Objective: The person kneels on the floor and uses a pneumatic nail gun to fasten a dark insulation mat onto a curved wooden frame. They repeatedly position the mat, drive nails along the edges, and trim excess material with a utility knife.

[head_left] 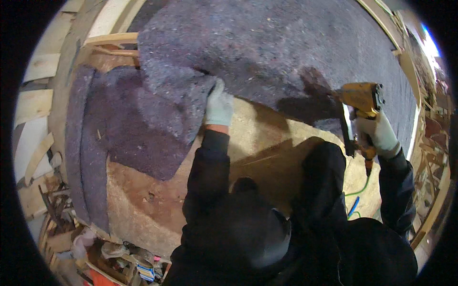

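Note:
My left hand [220, 106], in a pale work glove, is closed on the edge of a grey-purple felt sheet [267, 52]. A loose flap of this felt folds down to the left of the hand. My right hand [383, 135], gloved too, is wrapped round the handle of a yellow and black pneumatic nail gun [361, 97]. Its nose points left, over the felt, and throws a dark shadow there; whether it touches the sheet I cannot tell. Under the felt's near edge shows a bare tan board [257, 128]. From the gun's handle runs a thin green air hose [361, 189].
Wooden strips [114, 39] frame the far left of the work surface. Along the left lie stacked wood pieces [36, 107]. A box with odds and ends [102, 272] stands at lower left. Scrap wood [431, 148] is heaped on the right. My dark-clothed knees rest over the board.

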A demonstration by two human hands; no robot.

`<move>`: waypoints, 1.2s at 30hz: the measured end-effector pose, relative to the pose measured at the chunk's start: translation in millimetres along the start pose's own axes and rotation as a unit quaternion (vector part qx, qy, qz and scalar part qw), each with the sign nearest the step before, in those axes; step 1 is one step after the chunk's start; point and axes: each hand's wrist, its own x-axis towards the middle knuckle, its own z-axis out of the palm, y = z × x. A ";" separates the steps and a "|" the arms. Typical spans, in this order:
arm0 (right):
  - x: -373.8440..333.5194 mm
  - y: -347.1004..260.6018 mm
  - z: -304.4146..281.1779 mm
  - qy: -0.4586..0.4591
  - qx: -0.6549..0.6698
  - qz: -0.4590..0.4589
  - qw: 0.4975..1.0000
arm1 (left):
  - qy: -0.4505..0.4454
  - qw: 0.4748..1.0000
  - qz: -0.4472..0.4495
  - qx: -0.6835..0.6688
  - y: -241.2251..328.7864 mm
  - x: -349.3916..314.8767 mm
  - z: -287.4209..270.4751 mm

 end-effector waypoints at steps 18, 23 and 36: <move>5.6 -18.2 19.2 -0.006 0.020 0.025 0.999 | 0.122 0.978 0.029 0.170 8.0 -20.4 25.8; 11.5 -26.4 28.0 0.003 -0.036 -0.016 0.999 | 0.152 0.959 0.029 0.238 6.5 15.6 15.5; 37.1 -64.5 72.3 -0.079 0.024 -0.102 0.991 | 0.173 0.885 0.127 0.414 3.0 31.4 0.1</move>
